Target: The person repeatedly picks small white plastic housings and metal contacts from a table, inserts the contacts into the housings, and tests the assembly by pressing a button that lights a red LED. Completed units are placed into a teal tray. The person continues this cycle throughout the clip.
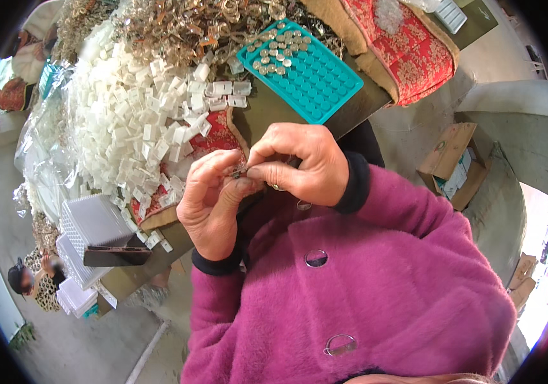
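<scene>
In front of my chest both hands meet with their fingertips pinched together. My left hand (210, 208) grips a small shiny piece (238, 172) between thumb and fingers. Thumb and forefinger of my right hand (309, 160) close on the same piece from the other side; a ring sits on one finger. Most of the piece is covered by the fingertips, so its kind cannot be told. Just beyond my hands lies a teal tray (325, 86) with rows of round hollows. Small round clear-and-gold pieces (280, 51) are scattered over its far left part.
A large heap of small white plastic pieces (136, 115) spreads left on red patterned cloth (219, 131). Behind it lies a pile of shiny gold-toned jewellery pieces (203, 25). Clear plastic trays (92, 224) and a dark phone (117, 256) are nearer left. A cardboard box (450, 153) stands right; other people are left.
</scene>
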### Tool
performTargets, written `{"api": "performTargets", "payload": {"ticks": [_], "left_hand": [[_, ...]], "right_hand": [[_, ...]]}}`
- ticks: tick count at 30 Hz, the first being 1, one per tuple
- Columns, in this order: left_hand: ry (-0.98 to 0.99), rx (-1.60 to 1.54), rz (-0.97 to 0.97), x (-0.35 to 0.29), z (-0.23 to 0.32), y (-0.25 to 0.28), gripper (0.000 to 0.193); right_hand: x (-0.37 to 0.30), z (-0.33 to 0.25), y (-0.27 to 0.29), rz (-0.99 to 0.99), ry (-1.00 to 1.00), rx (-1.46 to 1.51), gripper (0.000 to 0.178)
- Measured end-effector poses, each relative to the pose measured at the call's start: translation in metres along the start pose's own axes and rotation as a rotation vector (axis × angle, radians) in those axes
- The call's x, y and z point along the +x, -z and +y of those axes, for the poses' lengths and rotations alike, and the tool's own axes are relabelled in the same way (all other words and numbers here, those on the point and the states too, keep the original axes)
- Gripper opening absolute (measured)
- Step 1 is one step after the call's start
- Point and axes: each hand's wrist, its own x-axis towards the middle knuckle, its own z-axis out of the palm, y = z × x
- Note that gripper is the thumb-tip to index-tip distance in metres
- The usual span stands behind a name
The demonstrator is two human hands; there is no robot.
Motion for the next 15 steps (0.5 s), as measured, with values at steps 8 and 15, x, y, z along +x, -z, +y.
{"api": "performTargets", "payload": {"ticks": [8, 15], "left_hand": [[-0.013, 0.017, -0.078, -0.005, -0.010, 0.017, 0.027], [0.017, 0.138, 0.031, -0.024, -0.013, 0.013, 0.030]], "right_hand": [[0.003, -0.006, 0.007, -0.221, -0.461, 0.360, 0.008], [-0.002, -0.001, -0.004, -0.186, -0.326, 0.125, 0.005]]}}
